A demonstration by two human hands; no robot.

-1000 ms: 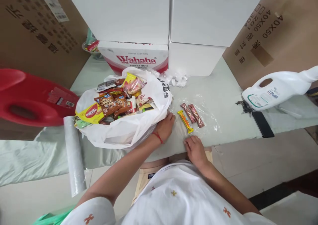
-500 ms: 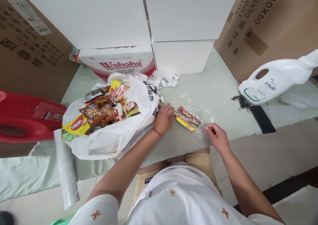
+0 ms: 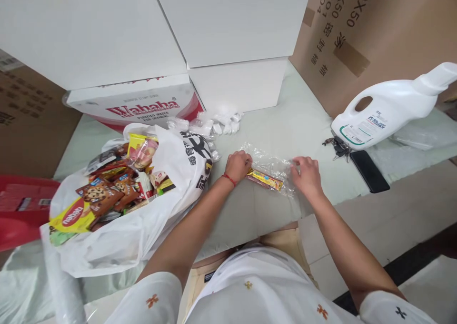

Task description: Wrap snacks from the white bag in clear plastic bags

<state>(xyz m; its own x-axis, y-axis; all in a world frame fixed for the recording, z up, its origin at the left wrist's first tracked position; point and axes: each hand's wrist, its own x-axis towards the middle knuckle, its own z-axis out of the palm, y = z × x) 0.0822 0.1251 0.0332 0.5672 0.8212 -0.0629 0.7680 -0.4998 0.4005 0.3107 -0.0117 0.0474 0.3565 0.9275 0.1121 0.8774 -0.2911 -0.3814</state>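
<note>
Two hands at centre frame on my feed, clear plastic film (image 3: 274,161) between them. Left hand (image 3: 237,167) is curled nearly closed at the left end of a yellow bar (image 3: 267,179); I can't tell if it grips bar or film. Right hand (image 3: 307,175) is half-curled at the film's right edge, hold unclear. Reddish-brown wrapper (image 3: 254,181) shows along the bar's lower edge. White carrier bag (image 3: 157,214) of snacks at left, black phone (image 3: 370,171) at right.
</note>
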